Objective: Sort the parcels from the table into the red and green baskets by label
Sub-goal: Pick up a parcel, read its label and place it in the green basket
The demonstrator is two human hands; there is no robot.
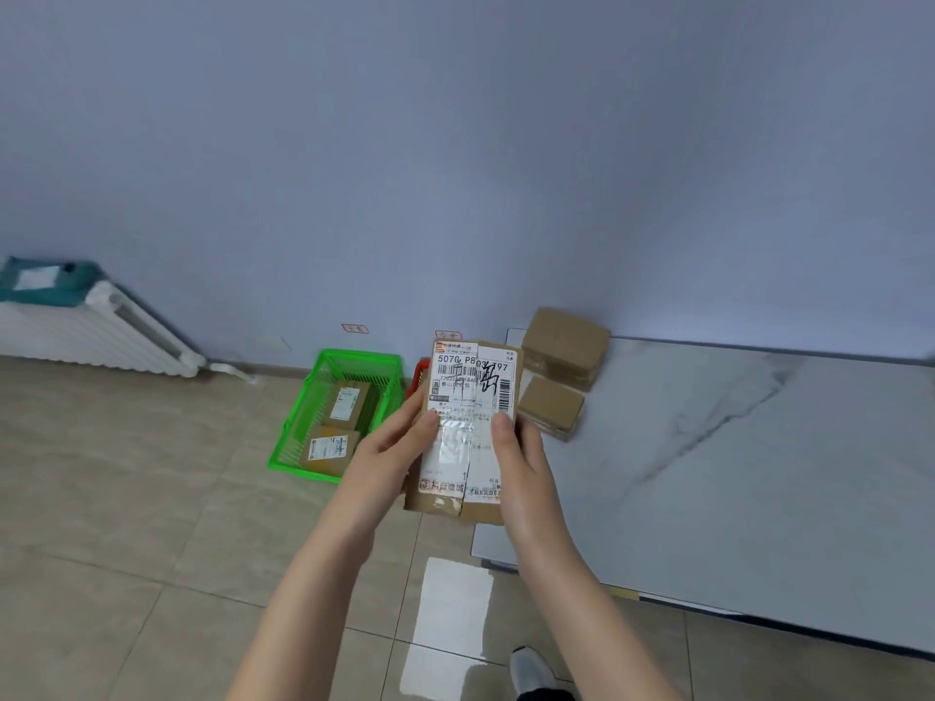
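two grips, one parcel raised for reading

both grips are clenched on one thing. the left grip (399,447) wraps the left edge and the right grip (516,447) wraps the right edge, each thumb pressed flat on the front face, the fingers hidden behind. the held parcel (470,392) is off the surface (759,473), upright in the air with its label turned to the camera. i judge this is so the label can be read before a basket is chosen.

it is a flat brown cardboard pack, nearly covered by a white shipping label with a bold code line, barcodes, black handwritten strokes near the top and a shiny band of tape across the middle. a split or seam runs down its lower half and the bottom edge looks crumpled, so it likely flexes if squeezed hard.

at nine o'clock from it the green basket (303,407) stands on the floor, with a far labelled parcel (346,403) and a near labelled parcel (329,449) lying inside. at ten o'clock a sliver of the red basket (419,374) shows past the pack's edge; its contents are hidden. at one to two o'clock a larger brown parcel (564,346) and a smaller brown parcel (551,407) lie just beside each other near the surface's far corner, no label showing. both baskets stand near that end, probably to keep each drop a short reach.
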